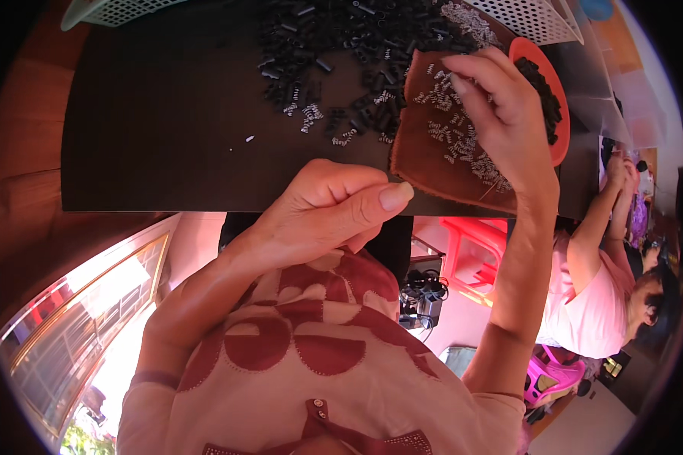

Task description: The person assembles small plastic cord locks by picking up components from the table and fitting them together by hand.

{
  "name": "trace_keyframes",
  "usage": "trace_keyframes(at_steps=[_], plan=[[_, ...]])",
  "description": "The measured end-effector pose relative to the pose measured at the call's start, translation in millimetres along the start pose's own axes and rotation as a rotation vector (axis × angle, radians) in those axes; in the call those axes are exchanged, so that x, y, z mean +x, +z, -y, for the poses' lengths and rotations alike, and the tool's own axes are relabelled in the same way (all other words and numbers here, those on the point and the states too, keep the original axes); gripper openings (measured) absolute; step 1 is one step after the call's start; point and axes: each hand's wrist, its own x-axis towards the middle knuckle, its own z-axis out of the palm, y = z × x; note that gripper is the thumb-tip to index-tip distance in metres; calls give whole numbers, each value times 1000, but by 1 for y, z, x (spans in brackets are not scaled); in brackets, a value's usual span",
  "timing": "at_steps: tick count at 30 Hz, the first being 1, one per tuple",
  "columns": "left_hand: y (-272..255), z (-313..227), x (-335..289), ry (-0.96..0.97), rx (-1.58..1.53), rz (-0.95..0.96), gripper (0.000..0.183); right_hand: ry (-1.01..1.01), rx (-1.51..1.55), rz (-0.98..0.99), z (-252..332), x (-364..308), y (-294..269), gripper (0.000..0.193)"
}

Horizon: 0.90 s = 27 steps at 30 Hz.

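Dark tabletop [159,152]: black tubes [303,57] toward far edge; brown cloth [416,144] bearing metal springs [478,163] at near edge, right. Right hand [505,106] above springs, fingertips close. Left hand [341,201] curled, near edge. Contents of either indiscernible.

From where I stand, the tabletop [152,136] is dark brown, its left part mostly bare apart from a tiny pale scrap [250,139]. Short black tubes [311,57] lie heaped across the far middle, with little clumps of coiled springs [311,115] along the heap's near edge. To the right, a brown cloth [417,144] lies flat, just beside an orange-red dish [558,82].
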Motion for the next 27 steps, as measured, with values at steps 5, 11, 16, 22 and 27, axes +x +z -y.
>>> trace_keyframes(at_steps=[5,11,16,22,27], plan=[[-1,-2,0,-47,-21,17,46,-199,-149,188,9,27,39,14],[-3,0,-2,8,-21,12,45,-230,-300,224,19,44,60,13],[-5,2,-1,20,-32,32,43,-184,-145,243,32,46,59,15],[-6,4,-1,20,-24,38,43,-212,-289,282,46,45,73,16],[-6,5,-1,47,-13,46,45,-241,-209,209,43,38,73,13]])
